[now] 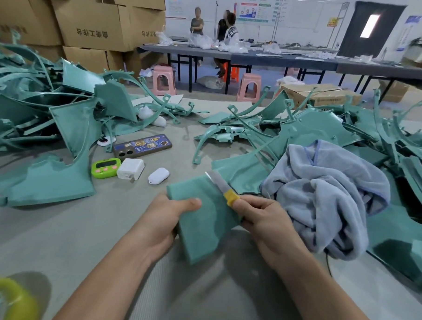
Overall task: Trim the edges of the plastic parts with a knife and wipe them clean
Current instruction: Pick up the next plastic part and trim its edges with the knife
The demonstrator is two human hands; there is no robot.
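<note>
A teal plastic panel is held just above the grey table in front of me. My left hand grips its left edge, thumb on top. My right hand grips a knife with a yellow handle. Its grey blade lies along the panel's upper right edge, pointing away from me. A crumpled light blue cloth lies on the table just right of my right hand.
Piles of teal plastic parts cover the left, and more teal parts fill the right. A phone, green timer, white charger and white case lie ahead left. Green tape roll at bottom left. People stand at a far table.
</note>
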